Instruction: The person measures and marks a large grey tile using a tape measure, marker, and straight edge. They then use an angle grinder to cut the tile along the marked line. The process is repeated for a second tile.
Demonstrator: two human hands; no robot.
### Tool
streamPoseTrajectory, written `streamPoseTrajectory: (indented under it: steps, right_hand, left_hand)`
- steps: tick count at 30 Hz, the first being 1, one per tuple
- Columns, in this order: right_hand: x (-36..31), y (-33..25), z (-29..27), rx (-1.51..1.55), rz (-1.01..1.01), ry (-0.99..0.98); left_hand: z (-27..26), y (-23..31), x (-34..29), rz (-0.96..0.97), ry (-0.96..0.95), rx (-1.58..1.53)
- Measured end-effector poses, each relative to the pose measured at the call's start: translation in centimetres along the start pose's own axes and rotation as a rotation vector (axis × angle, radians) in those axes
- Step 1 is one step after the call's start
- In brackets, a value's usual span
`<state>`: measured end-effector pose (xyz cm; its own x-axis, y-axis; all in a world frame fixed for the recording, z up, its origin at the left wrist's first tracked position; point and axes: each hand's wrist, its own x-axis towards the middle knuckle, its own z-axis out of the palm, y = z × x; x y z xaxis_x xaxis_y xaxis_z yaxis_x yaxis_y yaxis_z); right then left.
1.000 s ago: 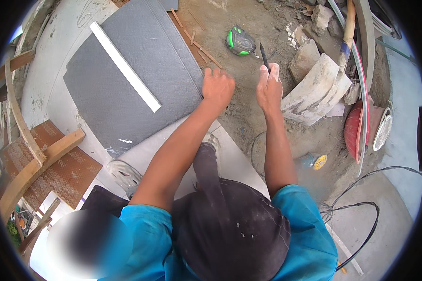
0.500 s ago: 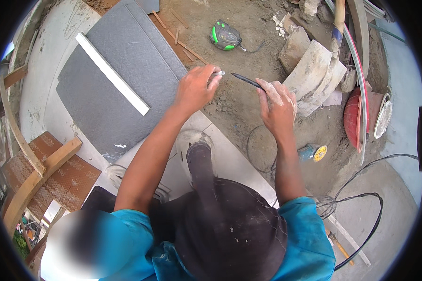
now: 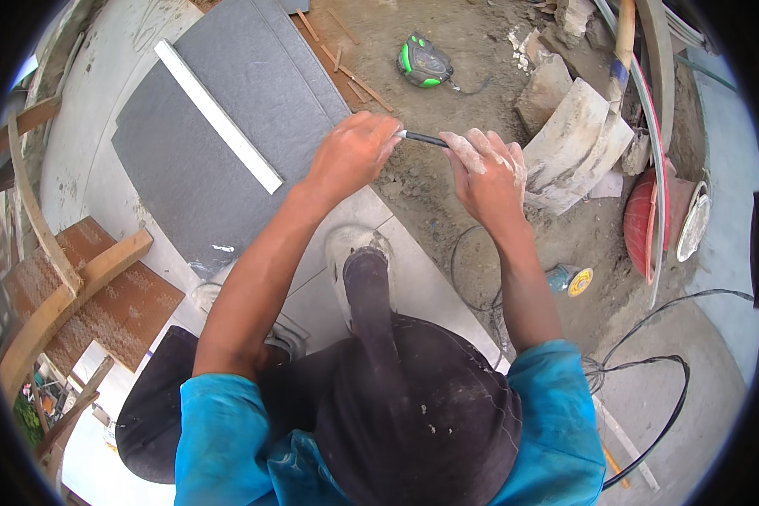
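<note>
Pen is held to the right of the gray tile, its dark barrel gripped by the right hand and its white end pinched by the left hand, seemingly so both ends are steadied.

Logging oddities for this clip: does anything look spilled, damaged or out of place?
Minor things: a white mark low on the grey slab contrasts with its dark surface, and pale residue coats part of the right hand, perhaps from something dusty.
</note>
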<state>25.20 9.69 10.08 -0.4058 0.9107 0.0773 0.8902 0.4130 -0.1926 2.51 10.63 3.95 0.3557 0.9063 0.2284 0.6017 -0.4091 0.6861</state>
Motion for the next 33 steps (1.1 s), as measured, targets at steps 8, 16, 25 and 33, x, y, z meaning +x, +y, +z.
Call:
streamPoseTrajectory:
  steps: [8,16,25,33]
  right_hand:
    - [2.8,0.0,1.3,0.512,0.039,-0.12]
    - [11.3,-1.7,0.8,1.088,0.327,-0.388]
    - [13.5,3.4,10.3,-0.008,0.39,-0.401]
    - [13.3,-7.6,0.6,0.559,0.113,-0.021]
  left_hand:
    - [-3.5,-1.4,-0.1,0.189,-0.017,0.089]
    - [-13.2,-3.4,-2.7,0.033,-0.003,0.327]
    - [-35.9,4.4,-14.6,-0.792,-0.089,-0.027]
    - [-40.9,10.1,-21.1,-0.845,0.206,-0.415]
